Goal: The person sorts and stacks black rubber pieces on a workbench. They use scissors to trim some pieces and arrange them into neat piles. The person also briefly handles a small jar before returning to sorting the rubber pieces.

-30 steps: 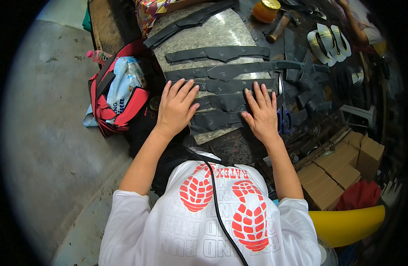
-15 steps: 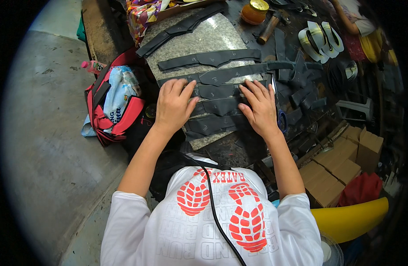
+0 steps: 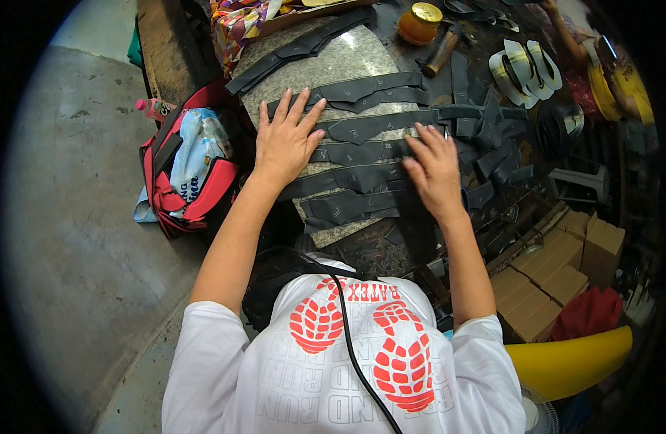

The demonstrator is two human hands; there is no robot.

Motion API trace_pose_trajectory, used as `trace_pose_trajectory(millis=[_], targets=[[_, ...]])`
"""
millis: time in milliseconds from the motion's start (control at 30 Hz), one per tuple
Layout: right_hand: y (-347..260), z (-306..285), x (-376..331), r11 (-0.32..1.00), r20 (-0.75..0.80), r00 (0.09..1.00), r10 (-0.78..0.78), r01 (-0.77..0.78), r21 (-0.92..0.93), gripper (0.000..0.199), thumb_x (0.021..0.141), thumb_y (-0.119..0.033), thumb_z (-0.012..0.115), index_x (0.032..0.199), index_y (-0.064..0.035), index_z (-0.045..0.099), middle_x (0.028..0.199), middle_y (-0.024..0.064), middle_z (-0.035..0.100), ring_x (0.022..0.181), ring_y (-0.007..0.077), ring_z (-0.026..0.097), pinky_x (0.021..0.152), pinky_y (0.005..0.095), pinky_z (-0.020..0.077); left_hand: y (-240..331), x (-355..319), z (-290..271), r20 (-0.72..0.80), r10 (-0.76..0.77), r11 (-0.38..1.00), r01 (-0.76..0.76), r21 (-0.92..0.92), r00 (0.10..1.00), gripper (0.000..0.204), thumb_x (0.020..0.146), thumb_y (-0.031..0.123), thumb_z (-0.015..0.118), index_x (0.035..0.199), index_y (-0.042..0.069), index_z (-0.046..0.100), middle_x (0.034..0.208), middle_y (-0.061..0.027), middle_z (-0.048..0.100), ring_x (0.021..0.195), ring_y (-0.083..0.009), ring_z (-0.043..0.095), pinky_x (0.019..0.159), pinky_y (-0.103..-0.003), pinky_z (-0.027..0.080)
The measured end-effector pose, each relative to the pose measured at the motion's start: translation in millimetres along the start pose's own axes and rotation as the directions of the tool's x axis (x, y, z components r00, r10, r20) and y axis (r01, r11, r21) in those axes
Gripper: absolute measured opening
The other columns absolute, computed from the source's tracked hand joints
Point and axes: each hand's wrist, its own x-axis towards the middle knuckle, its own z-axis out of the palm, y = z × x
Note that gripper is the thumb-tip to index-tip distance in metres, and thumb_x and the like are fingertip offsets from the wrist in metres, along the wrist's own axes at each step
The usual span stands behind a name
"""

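Over black strips (image 3: 369, 90) on the speckled slab (image 3: 362, 58), the left hand (image 3: 282, 148) splayed wide and the right hand (image 3: 437, 172) curved loosely.

Room to pass btwn L hand (image 3: 282, 152) & R hand (image 3: 435, 173), over dk strips (image 3: 358, 129). Obstacles: scrap pile (image 3: 488, 121) R, jar (image 3: 417, 29) far R, red bag (image 3: 214, 177) L.

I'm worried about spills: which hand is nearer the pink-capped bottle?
Left: the left hand is right of the pink-capped bottle, over dark strips; the right hand is farther right.
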Motion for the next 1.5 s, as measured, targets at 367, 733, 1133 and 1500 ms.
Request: trace_pose_trajectory(millis=[367,733,1133,1500], targets=[[101.7,-38.8,-1.3,0.672,-0.322,0.704,0.633,-0.706,-0.222,0.037,0.095,-0.037,0.069,0.114,-0.006,0.068,0.114,0.0122,0.066,0.11,0.0341,0.06,0.093,0.0442,0.0493,-0.7,-1.1,7.4,-0.025,-0.009,1.0,0.009,-0.015,1.0,0.057,0.098,0.039,0.059,0.154,0.027,0.048,0.164,-0.006,0.036,0.152,-0.0324,0.029,0.121,-0.064,0.017],[99.7,-9.7,55.3,0.883,-0.028,0.962,0.273,-0.262,-0.389,0.04,0.083,-0.016,0.071,0.124,-0.0152,0.071,0.129,0.0048,0.067,0.121,0.0304,0.06,0.099,0.0444,0.0506,-1.5,-0.6,6.0,-0.01,-0.012,1.0,0.012,-0.01,1.0,0.058,0.099,0.041,0.058,0.154,0.028,0.047,0.164,-0.0052,0.036,0.152,-0.0323,0.03,0.122,-0.064,0.017],[74.4,-141.1,64.1,0.89,-0.805,0.475,0.355,0.091,0.446,0.013,0.101,-0.011,0.066,0.1,0.0009,0.071,0.094,0.0063,0.072,0.079,0.0128,0.067,0.074,0.0278,0.0545,-5.4,7.2,-15.0,0.145,-0.145,0.936,0.183,-0.302,0.979,0.089,0.097,0.061,0.054,0.163,0.009,0.024,0.168,-0.0132,0.027,0.158,-0.0339,0.015,0.124,-0.062,0.006],[-44.1,-116.4,49.5,0.085,-0.104,0.905,0.413,0.075,0.994,0.017,0.102,-0.009,0.061,0.114,0.0037,0.063,0.107,0.0204,0.073,0.078,0.0135,0.069,0.066,0.0231,0.0506,64.3,4.2,-97.7,0.103,0.11,0.614,0.014,-0.789,0.989,0.052,0.082,0.007,0.075,0.133,0.006,0.06,0.103,-0.0063,0.072,0.105,-0.0212,0.068,0.107,-0.045,0.045]])
